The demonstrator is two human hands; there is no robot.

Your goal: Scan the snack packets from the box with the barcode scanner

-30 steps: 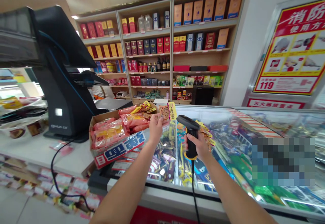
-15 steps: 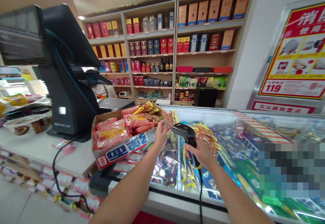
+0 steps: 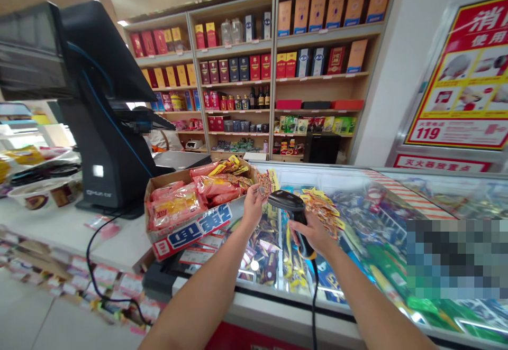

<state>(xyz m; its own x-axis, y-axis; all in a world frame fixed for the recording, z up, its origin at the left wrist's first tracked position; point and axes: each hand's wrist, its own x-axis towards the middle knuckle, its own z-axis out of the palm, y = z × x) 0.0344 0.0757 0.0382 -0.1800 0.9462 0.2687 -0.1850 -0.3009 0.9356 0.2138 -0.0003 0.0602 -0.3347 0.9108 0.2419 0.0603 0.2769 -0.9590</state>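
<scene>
My left hand point(image 3: 254, 205) is closed on the edge of a small snack packet point(image 3: 269, 182) with a yellow top, held up over the freezer's glass. In my right hand point(image 3: 311, 232) is a black barcode scanner point(image 3: 286, 200), gripped by its handle, its head turned left toward the packet. A cable hangs from the handle's bottom. Left of my left hand stands an open cardboard box point(image 3: 186, 243) holding pink snack bags point(image 3: 178, 207) and several small yellow-edged packets point(image 3: 230, 166). Behind my right hand, a pile of similar packets point(image 3: 323, 208) lies on the glass.
A glass-topped freezer point(image 3: 254, 300) full of packaged goods spans the front. A black checkout terminal point(image 3: 107, 144) stands on the white counter point(image 3: 59, 228), with a loose cable point(image 3: 88, 257) hanging down. Shelves point(image 3: 234, 83) of boxed goods line the back wall, beside a red sign point(image 3: 460, 85).
The view has shifted slightly. Both hands keep nearly the same place, with the packet and the scanner still held close together.
</scene>
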